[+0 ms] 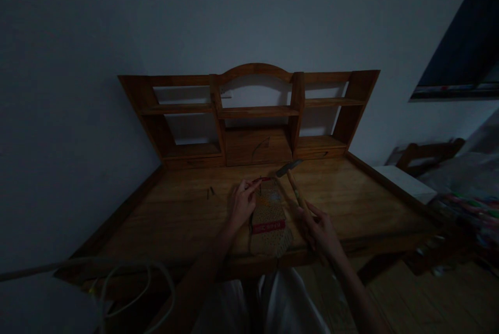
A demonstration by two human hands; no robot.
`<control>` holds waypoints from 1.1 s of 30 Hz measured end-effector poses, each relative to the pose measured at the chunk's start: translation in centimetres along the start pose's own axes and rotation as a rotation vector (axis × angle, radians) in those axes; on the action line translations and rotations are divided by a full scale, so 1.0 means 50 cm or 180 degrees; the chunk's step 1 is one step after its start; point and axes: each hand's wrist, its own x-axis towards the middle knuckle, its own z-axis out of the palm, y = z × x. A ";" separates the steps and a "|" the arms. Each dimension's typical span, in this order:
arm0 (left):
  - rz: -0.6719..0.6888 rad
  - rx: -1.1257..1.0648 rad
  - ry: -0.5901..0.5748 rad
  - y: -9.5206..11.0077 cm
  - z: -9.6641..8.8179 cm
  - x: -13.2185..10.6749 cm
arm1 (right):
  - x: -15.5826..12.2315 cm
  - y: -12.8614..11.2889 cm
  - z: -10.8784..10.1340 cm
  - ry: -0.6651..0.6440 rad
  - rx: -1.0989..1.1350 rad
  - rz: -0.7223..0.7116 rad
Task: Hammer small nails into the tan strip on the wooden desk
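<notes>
A hammer (pixel 297 191) with a wooden handle and a dark metal head is in my right hand (pixel 320 227), its fingers wrapped round the handle. The head is raised near the far end of a long tan, dotted flat piece (pixel 268 243), which has a red band with pale marks across it and a red far edge. My left hand (pixel 245 201) lies along the left side of that piece. Its thumb and forefinger pinch a thin, dark, upright nail (pixel 261 186) near the red far edge. Two more nails (pixel 210 192) lie on the tabletop to the left.
The wooden desk (pixel 187 230) carries a shelf unit (pixel 257 112) along its back, against the wall. A pale cable (pixel 167 277) loops at the lower left. To the right are a white surface (pixel 405 180), a wooden chair (pixel 429 154) and a colourful heap (pixel 471 214). The light is dim.
</notes>
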 end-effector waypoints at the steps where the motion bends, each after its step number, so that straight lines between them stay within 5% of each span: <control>1: 0.0001 0.0007 -0.0009 0.000 0.000 0.000 | -0.001 -0.002 0.001 0.0016 0.0008 0.0010; 24: -0.0094 0.0482 -0.0215 -0.010 0.006 -0.001 | 0.003 0.003 -0.001 -0.0009 0.0023 0.0003; 33: -0.0171 0.0156 0.0051 0.008 0.002 0.000 | 0.007 0.004 -0.002 -0.0062 -0.0012 0.0054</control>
